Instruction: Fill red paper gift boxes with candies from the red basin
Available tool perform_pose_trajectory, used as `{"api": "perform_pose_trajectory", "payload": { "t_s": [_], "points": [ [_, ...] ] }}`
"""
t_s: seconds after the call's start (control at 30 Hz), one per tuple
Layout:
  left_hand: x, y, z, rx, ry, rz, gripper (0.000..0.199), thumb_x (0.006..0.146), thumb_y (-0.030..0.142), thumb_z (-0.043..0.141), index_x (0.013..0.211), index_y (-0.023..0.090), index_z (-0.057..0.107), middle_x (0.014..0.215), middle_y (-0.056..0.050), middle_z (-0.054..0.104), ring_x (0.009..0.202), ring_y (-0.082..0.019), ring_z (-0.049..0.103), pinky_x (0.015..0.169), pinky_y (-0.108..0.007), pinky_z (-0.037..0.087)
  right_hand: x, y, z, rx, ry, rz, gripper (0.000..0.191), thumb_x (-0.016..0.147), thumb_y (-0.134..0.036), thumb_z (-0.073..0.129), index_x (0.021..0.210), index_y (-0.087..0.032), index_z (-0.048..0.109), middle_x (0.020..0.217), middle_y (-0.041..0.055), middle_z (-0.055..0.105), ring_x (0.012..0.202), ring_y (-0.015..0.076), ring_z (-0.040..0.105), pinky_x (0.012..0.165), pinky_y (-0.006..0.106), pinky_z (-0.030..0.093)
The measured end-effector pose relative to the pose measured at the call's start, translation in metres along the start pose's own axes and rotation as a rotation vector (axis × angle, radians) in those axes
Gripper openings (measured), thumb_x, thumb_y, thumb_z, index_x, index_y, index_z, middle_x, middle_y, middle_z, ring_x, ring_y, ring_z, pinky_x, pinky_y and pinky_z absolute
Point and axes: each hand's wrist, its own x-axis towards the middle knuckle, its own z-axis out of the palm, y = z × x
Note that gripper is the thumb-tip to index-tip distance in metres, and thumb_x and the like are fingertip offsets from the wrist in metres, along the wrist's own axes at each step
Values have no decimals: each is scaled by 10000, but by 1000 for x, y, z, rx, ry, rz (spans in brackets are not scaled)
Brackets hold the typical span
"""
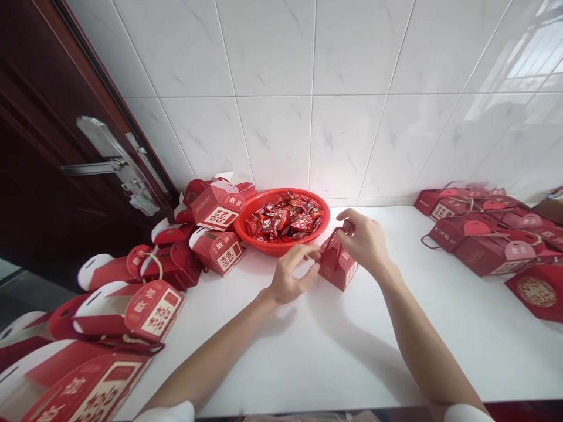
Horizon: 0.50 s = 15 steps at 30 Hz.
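A small red gift box (335, 272) with a peaked, closed top and a dark red cord handle (338, 249) stands on the white table. My right hand (363, 237) is at the top of this box, thumb and fingers closed about the cord; the exact grip is partly hidden. At the box's left side is my left hand (288, 278), its fingers curved and apart from the thumb, the fingertips by the box edge. Just behind, a red plastic basket (281, 252) holds many wrapped candies (285, 220).
On the left, several red boxes (153, 313) with open white-lined flaps are stacked and lined up. Closed red boxes (488, 255) with cords lie grouped at the right. The white table (255, 363) meets a tiled wall (277, 140); a dark door (48, 117) with a metal handle is at left.
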Motion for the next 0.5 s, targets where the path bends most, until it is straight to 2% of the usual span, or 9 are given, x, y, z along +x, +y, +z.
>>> {"api": "perform_pose_trajectory", "payload": {
  "t_s": [0.07, 0.13, 0.23, 0.3, 0.4, 0.5],
  "points": [
    [-7, -8, 8, -11, -42, -36, 184, 898, 293, 582, 1006, 196, 697, 823, -50, 704, 767, -175, 639, 759, -315, 538, 4, 8, -12, 41, 41, 41, 193, 714, -169, 542, 867, -226, 644, 652, 1, 630, 623, 190, 567, 629, 303, 400],
    [-18, -21, 19, -52, -145, -138, 188, 892, 306, 578, 905, 178, 716, 745, -42, 688, 665, -156, 604, 678, -293, 520, 6, 16, -26, 77, 94, 74, 161, 699, -185, 566, 829, -216, 654, 629, -3, 621, 621, 190, 574, 643, 316, 423],
    [-35, -42, 36, -107, -346, -325, 182, 849, 274, 597, 869, 163, 740, 736, -48, 708, 632, -156, 607, 604, -270, 494, 4, 31, -49, 133, 189, 111, 124, 681, -236, 618, 786, -205, 677, 625, 3, 629, 629, 200, 599, 656, 335, 461],
    [-42, -50, 42, -108, -462, -344, 179, 830, 247, 606, 874, 158, 755, 778, -59, 724, 648, -161, 615, 609, -272, 489, -1, 44, -67, 155, 245, 154, 136, 669, -262, 657, 780, -197, 701, 665, 24, 665, 662, 212, 628, 682, 352, 485],
    [-43, -53, 43, -97, -505, -324, 186, 825, 228, 597, 869, 157, 763, 790, -59, 727, 655, -167, 611, 624, -279, 485, -17, 67, -95, 165, 322, 246, 158, 654, -269, 702, 783, -180, 727, 729, 68, 709, 718, 232, 660, 722, 374, 502],
    [-38, -49, 38, -113, -476, -323, 196, 837, 235, 578, 856, 164, 759, 764, -46, 718, 656, -173, 605, 620, -278, 479, -39, 94, -126, 133, 432, 330, 168, 646, -267, 712, 781, -171, 734, 748, 95, 719, 730, 239, 660, 719, 379, 501]
  ]
}}
